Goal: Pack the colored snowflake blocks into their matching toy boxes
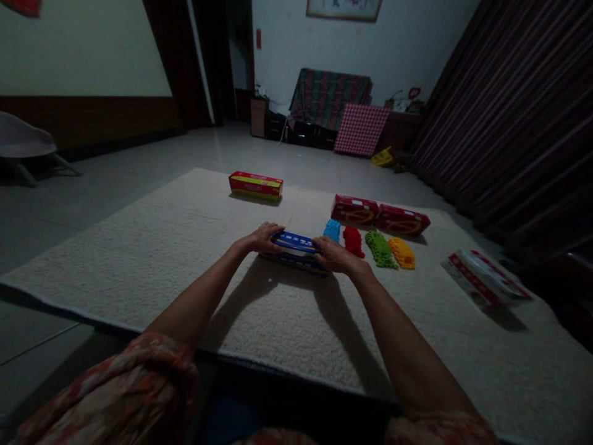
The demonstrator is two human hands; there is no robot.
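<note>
A long blue box point(299, 241) with white lettering on top is gripped between my two hands, low over the cream mat. My left hand point(266, 238) holds its left end, with the thumb on the near side. At the other end, my right hand point(334, 253) has its fingers over the top edge. The box's underside is hidden, so I cannot tell whether it touches the mat. Just right of it lie a blue bumpy piece point(332, 230), a red one point(353, 241), a green one point(380, 249) and a yellow one point(402, 253).
The cream mat point(152, 247) covers the surface before me. A red and yellow-green box point(256, 186) lies at the back. Two dark red boxes point(354, 210) sit end to end behind the coloured pieces. A white and red pack point(486, 279) lies right. A chair point(28, 145) stands far left.
</note>
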